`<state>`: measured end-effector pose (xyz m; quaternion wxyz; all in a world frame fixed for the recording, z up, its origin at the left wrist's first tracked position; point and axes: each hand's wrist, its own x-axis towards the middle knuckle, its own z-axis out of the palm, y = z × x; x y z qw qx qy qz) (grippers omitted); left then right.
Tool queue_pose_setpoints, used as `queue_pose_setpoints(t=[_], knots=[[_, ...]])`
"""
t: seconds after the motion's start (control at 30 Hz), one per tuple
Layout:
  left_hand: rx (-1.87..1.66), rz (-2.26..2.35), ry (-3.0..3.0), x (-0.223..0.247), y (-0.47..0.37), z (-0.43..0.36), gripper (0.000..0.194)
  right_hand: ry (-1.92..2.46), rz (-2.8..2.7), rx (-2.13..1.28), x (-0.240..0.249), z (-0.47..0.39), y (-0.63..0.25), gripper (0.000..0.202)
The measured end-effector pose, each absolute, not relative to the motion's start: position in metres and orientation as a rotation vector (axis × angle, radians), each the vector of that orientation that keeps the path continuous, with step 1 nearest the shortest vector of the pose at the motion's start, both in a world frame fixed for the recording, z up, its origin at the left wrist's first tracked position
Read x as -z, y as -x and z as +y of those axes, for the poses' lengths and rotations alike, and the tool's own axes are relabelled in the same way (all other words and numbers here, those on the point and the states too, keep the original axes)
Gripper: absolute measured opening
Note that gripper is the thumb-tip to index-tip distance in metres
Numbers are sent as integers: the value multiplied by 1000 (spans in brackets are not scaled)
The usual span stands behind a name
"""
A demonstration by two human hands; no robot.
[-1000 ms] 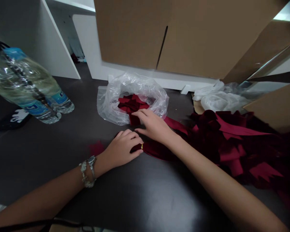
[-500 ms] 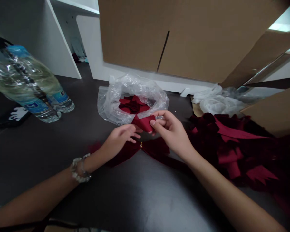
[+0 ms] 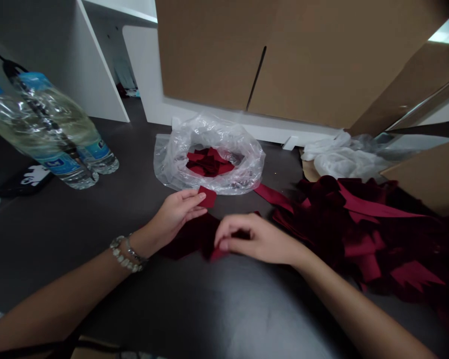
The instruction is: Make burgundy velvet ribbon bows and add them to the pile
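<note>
Between thumb and fingers, my left hand point(image 3: 177, 212) pinches a small red fabric piece point(image 3: 208, 197) just in front of the plastic bag. My right hand point(image 3: 252, 238), somewhat blurred, is lower and to the right, its fingertips closed on the end of a dark red velvet ribbon point(image 3: 189, 237). That ribbon lies on the dark table, partly hidden by both hands. The clear plastic bag point(image 3: 164, 162) stands open behind my hands, with several red fabric pieces point(image 3: 209, 162) inside.
To the right spreads a large heap of dark red ribbons point(image 3: 359, 229), with crumpled white plastic point(image 3: 349, 157) behind it. Water bottles point(image 3: 67, 129) and a black phone-like object point(image 3: 24, 180) are at the left. A cardboard sheet point(image 3: 299, 60) rises at the back.
The small red piece has passed from my right hand to my left. My right hand has moved down and toward me, onto the dark velvet ribbon. The gold fastener is no longer visible.
</note>
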<state>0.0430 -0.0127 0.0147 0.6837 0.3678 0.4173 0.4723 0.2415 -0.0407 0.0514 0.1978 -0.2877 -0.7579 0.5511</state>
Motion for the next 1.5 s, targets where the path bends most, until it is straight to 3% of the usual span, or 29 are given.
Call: queue_pose_setpoints(t=[0.1,0.17,0.23,0.3,0.4,0.53,0.6,0.77,1.13,1.37,1.5], knots=[[-1157,1036,-936,-17,-44,-2,19,618,-2246,-2086,-60,-49,-242,8],[-1190,1012,-1090,-20,-44,9,38,678,-2058,-2219,-60,-50,-242,14],[-1167,919,-1301,-24,-42,18,62,795,-1813,-2057,-56,-45,-242,17],[-1155,928,-1503,-27,-40,19,71,856,-1669,-1744,-52,-38,-243,14],[-1131,1025,-1570,-31,-39,5,51,910,-1641,-1436,-48,-29,-246,10],[-749,987,-1236,-37,-44,-20,35,876,-1766,-1393,-44,-24,-254,29],[-722,1032,-1134,-37,-46,-25,28,877,-1877,-1270,-40,-23,-256,34],[-734,1130,-1164,-32,-44,-20,19,933,-2073,-795,-34,-21,-257,9],[-839,994,-1302,-28,-49,-28,32,1067,-1660,-1109,-18,-18,-251,15],[-911,1084,-1278,-27,-50,-30,23,1028,-1666,-1237,-23,-18,-250,29],[-922,1096,-1266,-29,-51,-30,22,1116,-1745,-1212,-25,-19,-250,22]])
